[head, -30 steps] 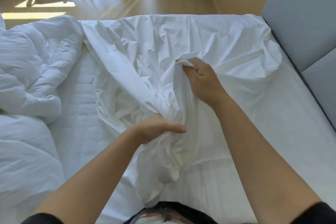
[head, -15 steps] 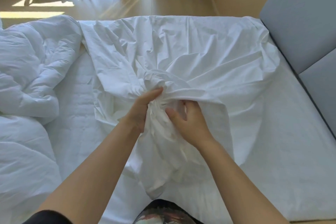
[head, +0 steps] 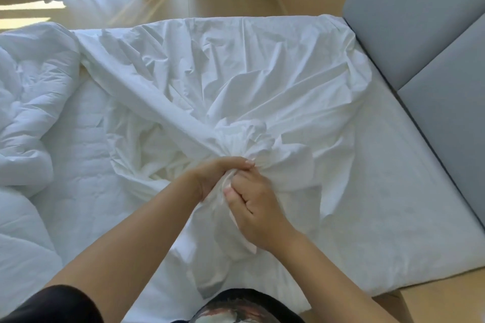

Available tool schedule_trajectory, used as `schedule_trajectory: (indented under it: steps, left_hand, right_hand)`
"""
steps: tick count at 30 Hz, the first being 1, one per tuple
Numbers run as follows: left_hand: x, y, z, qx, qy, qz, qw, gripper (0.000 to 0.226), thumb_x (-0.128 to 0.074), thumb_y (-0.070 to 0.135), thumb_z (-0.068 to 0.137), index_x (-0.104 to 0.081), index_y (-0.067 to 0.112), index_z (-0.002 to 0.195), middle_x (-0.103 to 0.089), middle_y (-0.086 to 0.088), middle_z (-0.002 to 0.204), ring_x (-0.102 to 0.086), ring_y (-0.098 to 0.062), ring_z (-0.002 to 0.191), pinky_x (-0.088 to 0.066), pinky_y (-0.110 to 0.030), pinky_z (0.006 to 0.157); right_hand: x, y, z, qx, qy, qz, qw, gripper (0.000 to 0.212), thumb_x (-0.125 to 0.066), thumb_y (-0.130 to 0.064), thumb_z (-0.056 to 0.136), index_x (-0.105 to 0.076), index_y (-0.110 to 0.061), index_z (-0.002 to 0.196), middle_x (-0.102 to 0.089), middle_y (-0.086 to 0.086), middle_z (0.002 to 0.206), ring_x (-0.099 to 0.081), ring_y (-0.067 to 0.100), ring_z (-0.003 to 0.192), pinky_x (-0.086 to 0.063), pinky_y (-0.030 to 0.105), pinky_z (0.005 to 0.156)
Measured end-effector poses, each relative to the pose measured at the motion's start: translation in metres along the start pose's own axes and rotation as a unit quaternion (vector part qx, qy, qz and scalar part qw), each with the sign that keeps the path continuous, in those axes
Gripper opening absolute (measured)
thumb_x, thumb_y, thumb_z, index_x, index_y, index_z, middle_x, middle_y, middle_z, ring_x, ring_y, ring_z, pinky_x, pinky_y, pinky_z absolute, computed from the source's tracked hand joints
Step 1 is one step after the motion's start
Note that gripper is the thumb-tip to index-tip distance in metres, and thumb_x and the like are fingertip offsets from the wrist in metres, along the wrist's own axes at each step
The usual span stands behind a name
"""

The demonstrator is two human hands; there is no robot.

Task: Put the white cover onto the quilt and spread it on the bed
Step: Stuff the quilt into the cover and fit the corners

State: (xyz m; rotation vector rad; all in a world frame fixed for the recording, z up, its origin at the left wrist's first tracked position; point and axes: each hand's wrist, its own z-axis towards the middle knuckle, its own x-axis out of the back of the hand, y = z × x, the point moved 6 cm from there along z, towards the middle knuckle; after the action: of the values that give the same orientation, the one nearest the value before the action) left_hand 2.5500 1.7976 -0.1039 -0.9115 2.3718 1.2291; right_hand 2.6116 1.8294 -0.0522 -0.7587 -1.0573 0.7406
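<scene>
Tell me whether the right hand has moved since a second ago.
Yes. The right hand has come back toward the near edge of the bed and now grips the white cover beside the left hand.

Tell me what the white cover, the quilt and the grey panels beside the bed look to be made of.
White cover: thin woven cloth, probably cotton, matte; it takes sharp fine creases and bunches tightly where the left hand and right hand grip it. Quilt: padded fabric, matte; thick rounded folds. Grey panels: smooth upholstery, fabric or leatherette, cannot tell which.
</scene>
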Motion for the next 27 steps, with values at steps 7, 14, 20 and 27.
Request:
schedule_trajectory:
  steps: [7,14,20,27]
  left_hand:
    - [0.004,0.008,0.019,-0.043,0.111,-0.041,0.992,0.011,-0.058,0.007,0.046,-0.057,0.005,0.057,-0.052,-0.008,0.051,-0.053,-0.02,0.043,-0.046,-0.02,0.046]
    - [0.002,0.012,0.013,-0.086,0.104,-0.103,0.985,0.023,-0.043,0.005,0.054,-0.066,0.003,0.053,-0.059,-0.01,0.052,-0.059,-0.02,0.044,-0.049,-0.019,0.047]
    - [-0.003,0.014,0.014,-0.099,0.075,-0.018,0.992,0.031,-0.074,0.01,0.059,-0.072,0.008,0.09,-0.07,-0.013,0.08,-0.069,-0.026,0.073,-0.057,-0.035,0.066]
    - [-0.002,0.035,0.006,-0.243,0.171,0.049,0.954,0.022,-0.064,-0.004,0.067,-0.066,0.008,0.085,-0.069,-0.005,0.07,-0.069,-0.018,0.066,-0.054,-0.026,0.056]
  right_hand:
    - [0.04,0.024,-0.02,-0.172,0.031,0.083,0.981,0.03,-0.059,-0.041,0.08,-0.046,-0.019,0.064,-0.044,-0.015,0.062,-0.044,0.002,0.06,-0.035,0.012,0.064]
    - [0.045,0.081,-0.005,-0.294,-0.031,-0.018,0.955,0.02,-0.055,-0.028,0.094,-0.063,-0.01,0.097,-0.06,-0.001,0.101,-0.054,0.013,0.096,-0.045,0.026,0.086]
    - [0.059,0.062,0.014,-0.204,0.12,-0.034,0.971,0.022,-0.053,-0.009,0.093,-0.055,-0.01,0.071,-0.052,-0.003,0.07,-0.048,0.007,0.065,-0.038,0.018,0.062]
    - [0.052,0.025,0.052,-0.218,0.074,0.195,0.954,0.025,-0.065,-0.014,0.088,-0.061,-0.018,0.063,-0.057,-0.008,0.066,-0.054,0.006,0.064,-0.046,0.02,0.062]
